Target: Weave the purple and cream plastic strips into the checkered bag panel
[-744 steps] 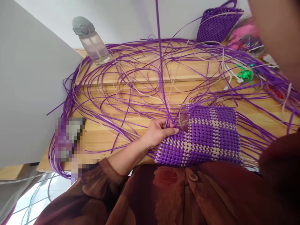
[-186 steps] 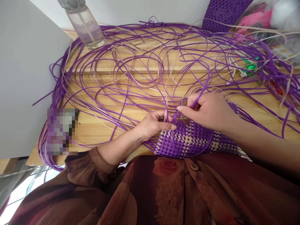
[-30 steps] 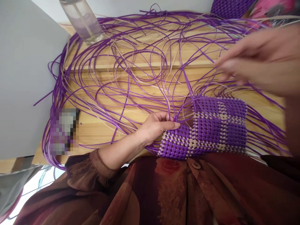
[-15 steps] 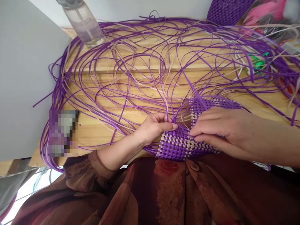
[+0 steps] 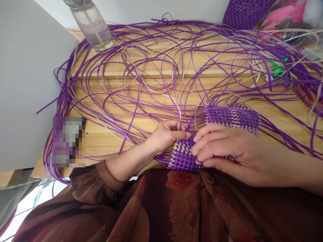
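Note:
A purple and cream woven panel (image 5: 234, 117) lies at the near edge of the wooden table (image 5: 106, 141), with long purple strands (image 5: 156, 67) fanning out from it. My left hand (image 5: 166, 136) pinches purple strands at the panel's left top corner. Lying over the panel's near left part is my right hand (image 5: 222, 149), fingers curled together and pointing left, their tips close to my left thumb. Whether those fingers hold a strand is hidden.
A clear water bottle (image 5: 92, 25) stands at the far left by the grey wall. A finished purple woven bag (image 5: 246, 13) sits at the far right, beside pink items (image 5: 284, 15) and green ribbon (image 5: 277, 67). Loose strands cover most of the tabletop.
My right hand came down from above the table at the right and settled on the panel, sliding left towards my left hand. My left hand stayed in place.

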`<state>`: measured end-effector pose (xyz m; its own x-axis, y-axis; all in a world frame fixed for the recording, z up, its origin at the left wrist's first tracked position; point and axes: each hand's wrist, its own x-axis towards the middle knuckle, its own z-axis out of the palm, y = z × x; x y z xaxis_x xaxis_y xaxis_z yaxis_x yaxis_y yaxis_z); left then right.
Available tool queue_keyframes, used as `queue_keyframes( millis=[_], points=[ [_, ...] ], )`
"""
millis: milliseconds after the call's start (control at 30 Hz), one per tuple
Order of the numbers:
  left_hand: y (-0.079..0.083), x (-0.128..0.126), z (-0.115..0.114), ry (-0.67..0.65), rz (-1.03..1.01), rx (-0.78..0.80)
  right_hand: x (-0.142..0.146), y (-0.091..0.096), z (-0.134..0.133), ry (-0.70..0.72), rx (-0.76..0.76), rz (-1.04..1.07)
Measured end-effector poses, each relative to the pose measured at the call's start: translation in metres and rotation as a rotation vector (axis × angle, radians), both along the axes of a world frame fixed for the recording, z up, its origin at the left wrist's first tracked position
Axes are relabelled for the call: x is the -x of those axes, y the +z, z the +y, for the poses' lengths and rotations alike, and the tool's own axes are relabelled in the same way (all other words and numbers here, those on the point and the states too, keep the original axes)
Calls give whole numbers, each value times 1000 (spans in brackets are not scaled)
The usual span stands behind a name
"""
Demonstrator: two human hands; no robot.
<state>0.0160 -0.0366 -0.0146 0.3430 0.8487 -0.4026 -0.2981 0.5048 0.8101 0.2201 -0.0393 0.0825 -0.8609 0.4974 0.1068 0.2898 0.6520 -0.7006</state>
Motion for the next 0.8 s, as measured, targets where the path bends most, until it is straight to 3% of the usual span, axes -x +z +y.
queue_keyframes(
  millis=[100,267,367,533,800],
  points=[
    [0,0,1,9,2,-1,3,-9,5,-3,67,30],
    [0,1,0,-16,3,-20,9,-27,15,-444,130,9],
    [1,2,-2,-39,14,-57,10,-32,21,-586,257,-26],
    [2,2,-2,-47,27,-75,15,-35,25,-598,375,-18],
    [2,3,-2,-52,69,-101,28,-27,21,-577,213,-94]
  ],
)
